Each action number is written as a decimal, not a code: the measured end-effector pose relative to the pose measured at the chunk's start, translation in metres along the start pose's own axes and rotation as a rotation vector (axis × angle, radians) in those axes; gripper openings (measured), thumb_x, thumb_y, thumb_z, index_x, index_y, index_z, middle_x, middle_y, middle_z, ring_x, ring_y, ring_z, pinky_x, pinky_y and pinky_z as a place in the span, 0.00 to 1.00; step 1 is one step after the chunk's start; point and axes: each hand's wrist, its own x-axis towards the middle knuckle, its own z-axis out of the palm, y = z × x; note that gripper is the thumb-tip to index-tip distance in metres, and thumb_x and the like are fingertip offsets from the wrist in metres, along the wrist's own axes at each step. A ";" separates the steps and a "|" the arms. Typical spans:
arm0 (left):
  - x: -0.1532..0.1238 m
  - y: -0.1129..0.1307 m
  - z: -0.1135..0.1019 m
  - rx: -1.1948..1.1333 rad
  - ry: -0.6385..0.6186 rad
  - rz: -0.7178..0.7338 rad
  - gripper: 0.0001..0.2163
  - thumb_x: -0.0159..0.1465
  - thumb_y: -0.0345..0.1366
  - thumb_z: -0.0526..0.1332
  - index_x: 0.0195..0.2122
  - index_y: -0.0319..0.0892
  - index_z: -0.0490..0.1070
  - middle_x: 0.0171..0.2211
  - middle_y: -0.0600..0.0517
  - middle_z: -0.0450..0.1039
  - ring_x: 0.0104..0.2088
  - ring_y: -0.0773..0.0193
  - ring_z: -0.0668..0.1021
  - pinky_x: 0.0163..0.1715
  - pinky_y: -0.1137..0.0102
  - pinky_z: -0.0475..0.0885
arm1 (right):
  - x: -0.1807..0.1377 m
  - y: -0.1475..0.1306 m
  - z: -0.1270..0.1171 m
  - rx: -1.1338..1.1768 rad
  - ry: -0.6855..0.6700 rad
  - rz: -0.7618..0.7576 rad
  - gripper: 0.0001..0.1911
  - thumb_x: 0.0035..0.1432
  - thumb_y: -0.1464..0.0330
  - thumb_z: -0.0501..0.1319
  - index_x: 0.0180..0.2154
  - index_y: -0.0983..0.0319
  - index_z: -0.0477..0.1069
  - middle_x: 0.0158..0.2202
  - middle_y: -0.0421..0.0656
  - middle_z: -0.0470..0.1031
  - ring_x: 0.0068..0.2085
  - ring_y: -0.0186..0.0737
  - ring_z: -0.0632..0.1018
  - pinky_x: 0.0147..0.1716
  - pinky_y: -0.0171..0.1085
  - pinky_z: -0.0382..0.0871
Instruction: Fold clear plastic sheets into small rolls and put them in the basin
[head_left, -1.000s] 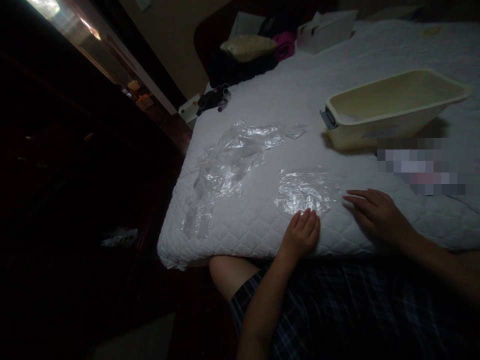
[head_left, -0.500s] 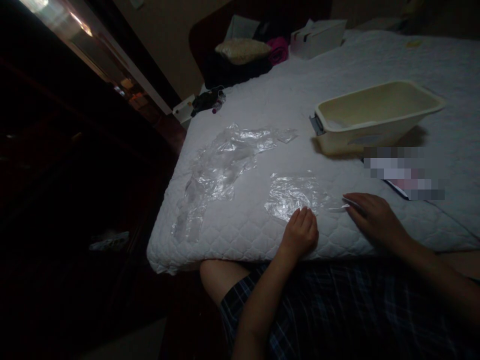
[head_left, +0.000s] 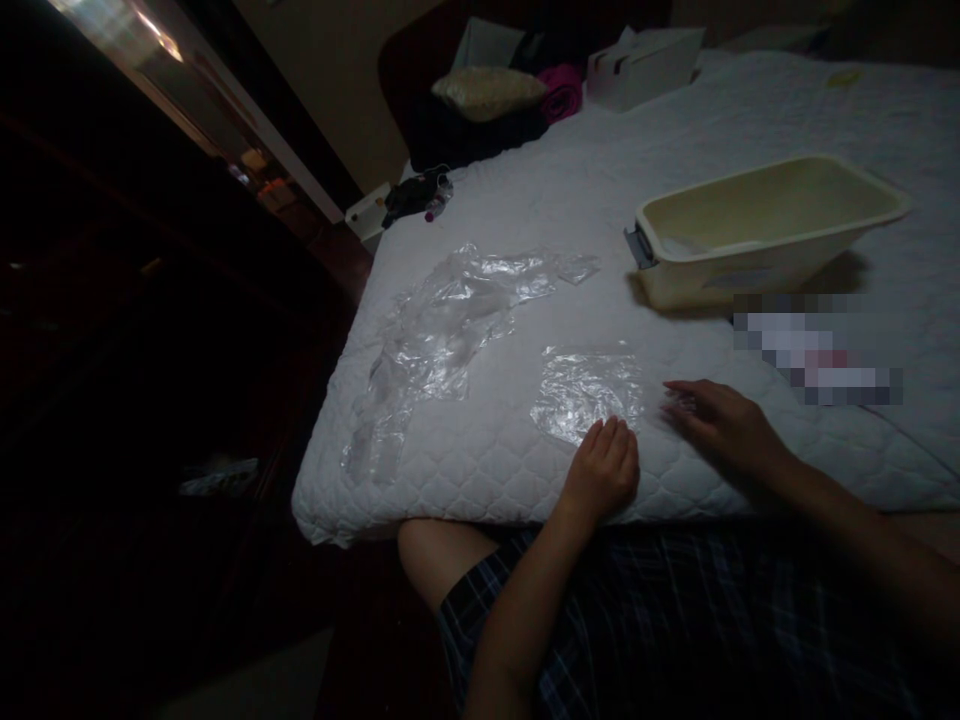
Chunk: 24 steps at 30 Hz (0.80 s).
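A clear plastic bag (head_left: 581,385) lies spread on the white quilted bed cover in front of me. My left hand (head_left: 604,465) rests on its near edge, fingers together and laid flat over the plastic. To the right, my right hand (head_left: 720,420) pinches a crumpled bit of clear plastic between thumb and fingers; whether it joins the flat bag cannot be made out. Further left, several more clear plastic bags (head_left: 450,320) lie loosely heaped in a curved row.
A cream plastic bin (head_left: 750,270) with a grey side clip stands beyond my right hand. Near it lies a blurred-out flat object (head_left: 817,360). A white box (head_left: 645,70), a pink roll (head_left: 561,92) and a beige pillow (head_left: 491,92) sit at the back. The bed's left edge drops to dark floor.
My right hand has moved slightly left toward the flat bag, and the plastic in its fingers has bunched up. My left hand stays in place.
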 end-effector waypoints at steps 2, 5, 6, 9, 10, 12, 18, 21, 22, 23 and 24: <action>0.000 0.000 0.000 -0.002 -0.006 0.001 0.16 0.63 0.28 0.51 0.48 0.29 0.71 0.50 0.36 0.74 0.56 0.51 0.73 0.54 0.56 0.71 | 0.003 -0.003 0.006 0.016 0.038 -0.008 0.17 0.61 0.61 0.57 0.50 0.59 0.69 0.39 0.49 0.77 0.40 0.47 0.77 0.40 0.46 0.71; 0.001 0.000 0.000 0.021 0.028 0.003 0.15 0.63 0.28 0.51 0.47 0.30 0.72 0.49 0.38 0.75 0.54 0.51 0.75 0.53 0.56 0.73 | 0.007 -0.008 0.015 0.035 0.091 -0.026 0.20 0.61 0.60 0.57 0.54 0.58 0.66 0.40 0.48 0.77 0.40 0.48 0.78 0.40 0.48 0.71; 0.001 0.000 -0.001 0.033 0.044 0.004 0.15 0.63 0.28 0.51 0.46 0.31 0.73 0.48 0.39 0.75 0.53 0.51 0.75 0.52 0.57 0.74 | 0.008 -0.009 0.017 0.037 0.102 -0.032 0.22 0.61 0.60 0.57 0.55 0.58 0.65 0.40 0.48 0.77 0.40 0.49 0.78 0.40 0.48 0.71; 0.002 0.000 -0.002 0.054 0.056 0.010 0.15 0.64 0.28 0.51 0.45 0.33 0.74 0.48 0.41 0.76 0.52 0.51 0.76 0.50 0.56 0.76 | 0.011 -0.015 0.022 0.039 0.125 -0.070 0.23 0.60 0.60 0.58 0.56 0.59 0.64 0.40 0.49 0.77 0.40 0.49 0.78 0.40 0.48 0.71; 0.002 0.000 -0.002 0.055 0.046 0.012 0.15 0.64 0.28 0.51 0.45 0.34 0.74 0.48 0.40 0.75 0.52 0.51 0.76 0.50 0.55 0.76 | 0.011 -0.016 0.023 0.036 0.122 -0.089 0.22 0.61 0.60 0.58 0.55 0.60 0.65 0.40 0.49 0.77 0.40 0.48 0.78 0.40 0.48 0.71; 0.001 0.000 -0.001 0.043 0.015 0.017 0.15 0.64 0.29 0.51 0.47 0.33 0.73 0.48 0.39 0.74 0.53 0.50 0.75 0.50 0.54 0.75 | 0.012 -0.017 0.025 0.022 0.097 -0.137 0.19 0.61 0.61 0.57 0.52 0.60 0.68 0.40 0.49 0.77 0.40 0.48 0.78 0.41 0.48 0.71; -0.001 0.000 0.003 -0.006 0.004 0.009 0.16 0.63 0.28 0.51 0.48 0.32 0.73 0.49 0.36 0.74 0.54 0.49 0.74 0.54 0.52 0.72 | 0.010 -0.011 0.033 -0.061 0.012 -0.274 0.12 0.63 0.66 0.54 0.42 0.61 0.75 0.42 0.50 0.78 0.43 0.47 0.77 0.44 0.47 0.69; 0.000 0.000 0.003 0.001 0.002 0.008 0.16 0.64 0.28 0.50 0.48 0.32 0.73 0.49 0.38 0.74 0.54 0.49 0.74 0.54 0.54 0.73 | 0.009 -0.007 0.036 -0.098 0.009 -0.308 0.13 0.63 0.67 0.54 0.42 0.63 0.75 0.43 0.51 0.77 0.44 0.48 0.76 0.45 0.48 0.69; 0.000 0.000 0.002 -0.002 -0.011 0.010 0.16 0.64 0.28 0.50 0.48 0.31 0.73 0.50 0.38 0.74 0.54 0.49 0.74 0.54 0.54 0.73 | 0.008 -0.006 0.037 -0.105 0.009 -0.315 0.13 0.63 0.67 0.54 0.42 0.64 0.75 0.43 0.52 0.77 0.44 0.48 0.76 0.45 0.48 0.69; 0.000 0.000 0.001 -0.007 -0.027 0.011 0.16 0.64 0.28 0.50 0.48 0.31 0.73 0.50 0.37 0.73 0.55 0.49 0.74 0.54 0.55 0.73 | 0.008 -0.005 0.038 -0.109 0.007 -0.319 0.13 0.63 0.67 0.54 0.42 0.64 0.75 0.43 0.52 0.77 0.44 0.48 0.76 0.45 0.48 0.69; 0.001 0.000 0.000 -0.012 -0.041 0.009 0.16 0.64 0.28 0.50 0.48 0.31 0.72 0.50 0.37 0.73 0.56 0.49 0.73 0.54 0.55 0.73 | 0.008 -0.005 0.038 -0.112 0.004 -0.320 0.13 0.64 0.67 0.54 0.42 0.63 0.75 0.44 0.51 0.77 0.45 0.47 0.76 0.45 0.48 0.68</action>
